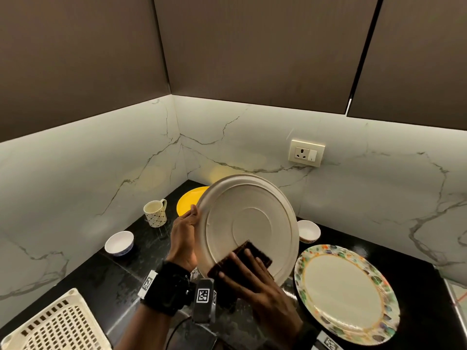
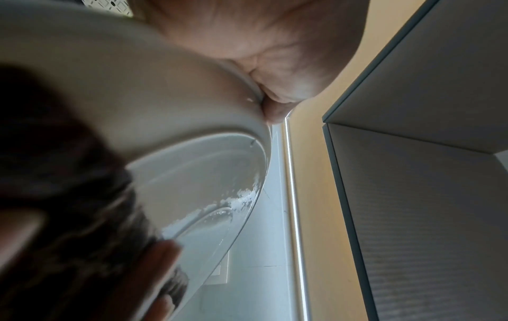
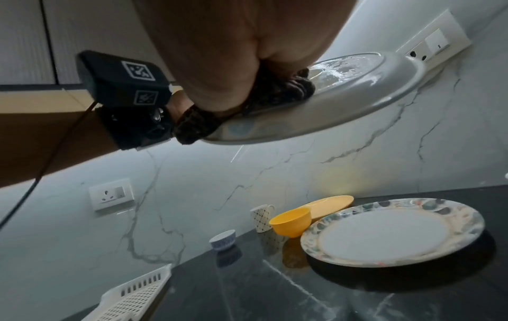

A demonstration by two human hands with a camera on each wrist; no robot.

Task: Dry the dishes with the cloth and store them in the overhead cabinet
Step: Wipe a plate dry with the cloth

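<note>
I hold a white plate [image 1: 250,218] tilted up over the black counter. My left hand [image 1: 185,231] grips its left rim, thumb on the near face. My right hand [image 1: 250,271] lies with straight fingers on a dark brown cloth [image 1: 214,270] and presses it against the plate's lower part. In the right wrist view the cloth [image 3: 288,86] sits under my palm [image 3: 219,54] and folds over the plate's [image 3: 343,93] rim; water drops show on the far part. The left wrist view shows my palm [image 2: 261,43] against the plate [image 2: 110,86] and the blurred cloth [image 2: 68,195].
On the counter lie a floral-rimmed plate [image 1: 343,291] at right, a yellow plate [image 1: 188,200], a patterned mug [image 1: 154,213], a small bowl [image 1: 118,243], another bowl [image 1: 309,231] and a yellow bowl [image 3: 291,221]. A white slotted basket [image 1: 58,324] sits front left. The overhead cabinet doors [image 1: 252,46] are closed.
</note>
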